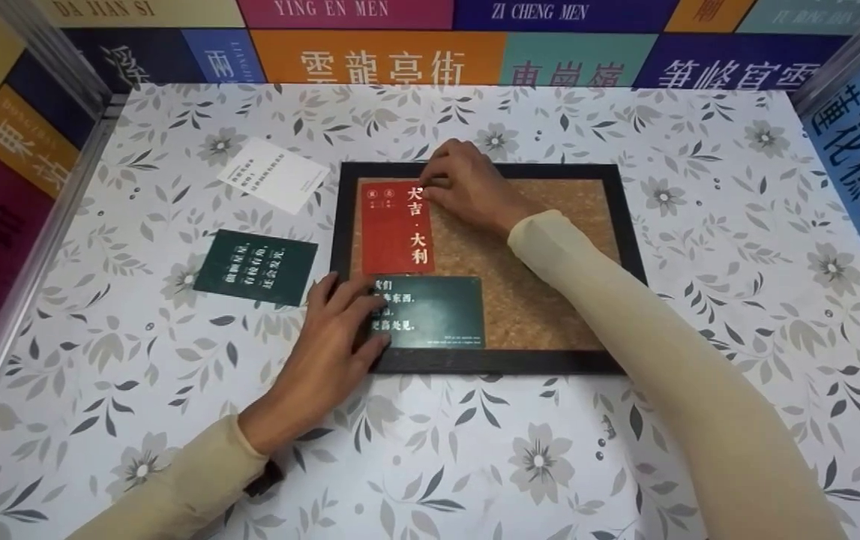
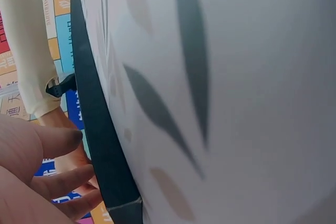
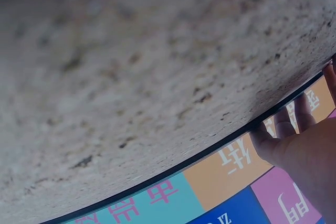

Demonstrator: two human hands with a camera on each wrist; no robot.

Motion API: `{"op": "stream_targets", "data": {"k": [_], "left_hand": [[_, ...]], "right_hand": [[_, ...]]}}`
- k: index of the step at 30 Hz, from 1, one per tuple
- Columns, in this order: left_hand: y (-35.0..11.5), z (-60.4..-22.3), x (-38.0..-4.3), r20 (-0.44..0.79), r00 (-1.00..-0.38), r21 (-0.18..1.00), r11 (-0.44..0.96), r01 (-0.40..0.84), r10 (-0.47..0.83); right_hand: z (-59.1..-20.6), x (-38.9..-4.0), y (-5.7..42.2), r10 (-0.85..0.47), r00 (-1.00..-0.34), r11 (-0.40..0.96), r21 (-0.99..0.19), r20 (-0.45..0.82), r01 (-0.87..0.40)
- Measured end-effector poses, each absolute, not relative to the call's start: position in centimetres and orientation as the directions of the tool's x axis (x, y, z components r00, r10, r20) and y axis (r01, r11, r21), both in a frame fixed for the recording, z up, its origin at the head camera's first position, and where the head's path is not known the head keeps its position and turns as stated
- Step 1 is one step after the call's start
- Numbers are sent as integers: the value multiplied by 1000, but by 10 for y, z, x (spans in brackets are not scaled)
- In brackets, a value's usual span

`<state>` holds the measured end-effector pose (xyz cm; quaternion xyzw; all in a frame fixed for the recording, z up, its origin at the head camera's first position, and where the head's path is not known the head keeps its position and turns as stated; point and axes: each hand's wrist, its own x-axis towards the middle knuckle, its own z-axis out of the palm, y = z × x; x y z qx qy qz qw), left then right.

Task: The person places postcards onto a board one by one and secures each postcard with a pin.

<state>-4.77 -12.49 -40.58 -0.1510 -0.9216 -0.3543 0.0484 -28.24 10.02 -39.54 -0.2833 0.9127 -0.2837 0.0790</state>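
A black-framed cork board lies flat on the table. On its left part are a red card with white characters and, below it, a dark green card with white text. My left hand rests at the board's left edge, fingertips over the green card's left end. Its spread fingers show beside the black frame in the left wrist view. My right hand touches the red card's upper right corner with bent fingers. In the right wrist view, spread fingers meet the cork.
Left of the board lie another dark green card and a white printed card. White cloth with leaves and flowers covers the table. Colorful panels with large characters stand along the back and sides.
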Motion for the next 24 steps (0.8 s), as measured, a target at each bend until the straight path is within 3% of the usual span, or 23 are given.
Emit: {"op": "stream_targets", "data": {"k": [24], "left_hand": [[-125,-410,-47,180,-954,586,753,299,239]], "right_hand": [[-396,-282,100,-559,-829,683,-565,4,-463]]}}
